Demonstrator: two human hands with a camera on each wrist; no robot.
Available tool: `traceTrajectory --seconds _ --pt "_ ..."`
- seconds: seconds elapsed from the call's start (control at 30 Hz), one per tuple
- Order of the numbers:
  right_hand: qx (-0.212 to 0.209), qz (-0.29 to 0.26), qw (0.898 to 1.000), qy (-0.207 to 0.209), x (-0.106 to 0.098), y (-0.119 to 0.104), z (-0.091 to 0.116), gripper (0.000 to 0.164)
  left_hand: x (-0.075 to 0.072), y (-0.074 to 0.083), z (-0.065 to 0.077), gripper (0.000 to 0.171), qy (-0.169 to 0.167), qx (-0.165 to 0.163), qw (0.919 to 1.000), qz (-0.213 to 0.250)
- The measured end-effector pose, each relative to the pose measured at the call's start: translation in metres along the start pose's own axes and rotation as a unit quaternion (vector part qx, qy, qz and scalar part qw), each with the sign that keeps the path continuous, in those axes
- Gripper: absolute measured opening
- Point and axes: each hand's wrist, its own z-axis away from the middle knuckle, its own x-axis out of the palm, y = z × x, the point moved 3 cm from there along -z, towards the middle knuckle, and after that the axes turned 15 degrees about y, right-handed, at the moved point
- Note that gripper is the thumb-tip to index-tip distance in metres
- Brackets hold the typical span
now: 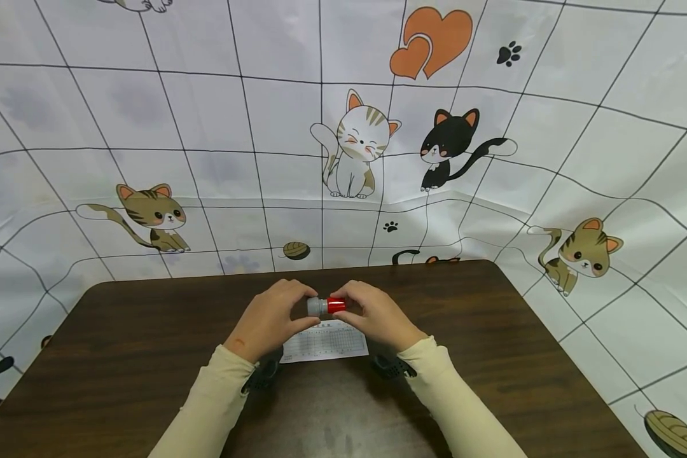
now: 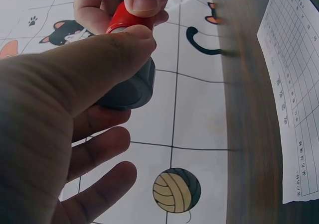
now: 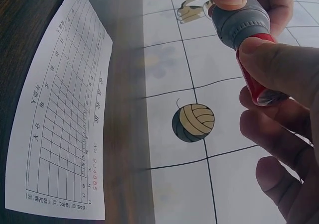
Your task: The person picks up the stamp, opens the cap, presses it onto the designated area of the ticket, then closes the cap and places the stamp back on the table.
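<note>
A small red-and-grey hand stamp [image 1: 336, 305] is held level between both hands above the table. My left hand [image 1: 271, 315] pinches its grey end between thumb and fingers. On the red end, my right hand [image 1: 380, 315] has thumb and index finger closed round it. The right wrist view shows a ribbed collar on the grey part [image 3: 243, 25], where it meets the red body [image 3: 252, 79]. Behind and below the hands lies a white printed receipt slip [image 1: 326, 343], ruled with a grid and bearing a red number.
The slip lies on a dark brown wooden table [image 1: 149, 356] with rounded far corners. A white sheet [image 1: 275, 178] printed with cats and grid lines hangs behind it and along the sides. Dark wrist straps [image 1: 263, 372] show by the cream sleeves [image 1: 206, 407].
</note>
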Motion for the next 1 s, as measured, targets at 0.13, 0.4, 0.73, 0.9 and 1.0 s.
traceTrajectory --seconds 0.13,0.4,0.73,0.9,1.0 --pt "-0.011 -0.006 1.000 -0.001 0.0001 0.0002 -0.0002 0.030 -0.0009 0.0003 -0.0001 0.045 -0.003 0.005 1.0000 0.005" --pt "-0.030 0.020 0.999 0.004 0.0011 0.0007 -0.0008 0.028 -0.0022 0.0000 0.0008 0.046 -0.003 0.016 0.9999 0.001" --pt "-0.029 0.054 0.998 0.011 0.0008 0.0016 -0.0017 0.025 -0.0023 -0.0009 0.0015 0.047 0.007 0.011 0.9999 0.006" --pt "-0.031 0.044 0.998 0.015 0.0010 0.0028 -0.0016 0.025 -0.0024 -0.0009 0.0011 0.047 0.007 0.008 0.9999 0.006" --pt "-0.028 0.031 0.999 0.013 0.0010 0.0031 -0.0020 0.026 -0.0022 -0.0011 0.0009 0.047 0.008 0.009 0.9999 0.005"
